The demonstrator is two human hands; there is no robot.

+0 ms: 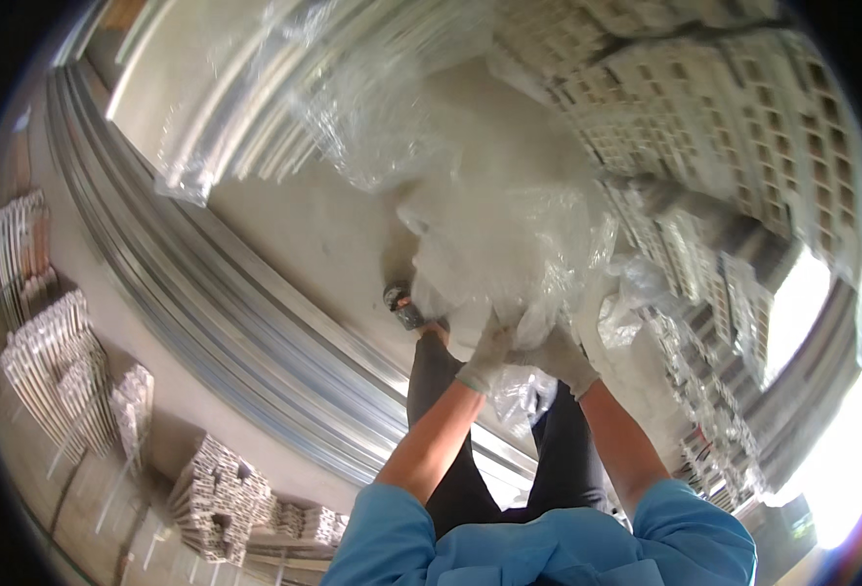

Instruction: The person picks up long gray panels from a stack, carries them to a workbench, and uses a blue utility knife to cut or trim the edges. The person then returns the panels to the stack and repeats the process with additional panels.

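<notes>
Both my hands wear pale work gloves and grip a big crumpled wad of clear plastic sheeting (494,244) in front of me. My left hand (487,357) clutches its lower edge from the left. My right hand (560,355) holds the lower edge right beside it. The plastic bulges upward over the concrete floor (304,234) and hides part of my fingers. My dark trousers and one shoe (403,305) show below the bundle.
Long silver metal profiles (206,303) lie in a row across the floor at left. Bundles of cut white profiles (218,496) are stacked lower left. Racks of hollow white profile ends (743,127) fill the right. More wrapped profiles (255,107) lie at the top.
</notes>
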